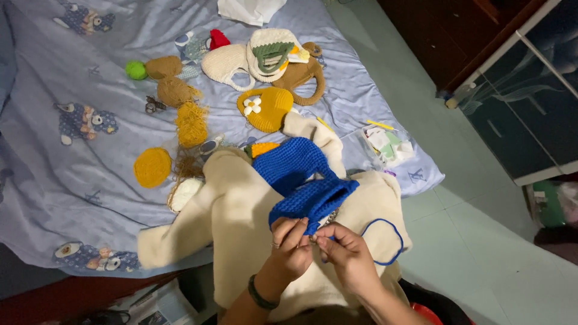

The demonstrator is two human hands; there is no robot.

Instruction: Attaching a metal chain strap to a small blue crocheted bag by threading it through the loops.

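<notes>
Fingers (295, 232) of left hand (292, 247) and right hand (346, 256) pinched together on lower edge of blue crocheted yarn piece (301, 174), lying on cream fleece blanket (235, 210); loose blue yarn strand (394, 238) loops right; yellow crocheted disc (152, 167) well apart on bedsheet (72, 180)

Both forearms cut off by bottom edge. Blue crochet piece (304, 180) edge hidden under left hand (293, 245) and right hand (348, 256) fingers; hook/needle, if any, can't tell. Plastic bag (388, 144) contents too small to ID. White cloth (250, 10) cropped at top.
</notes>
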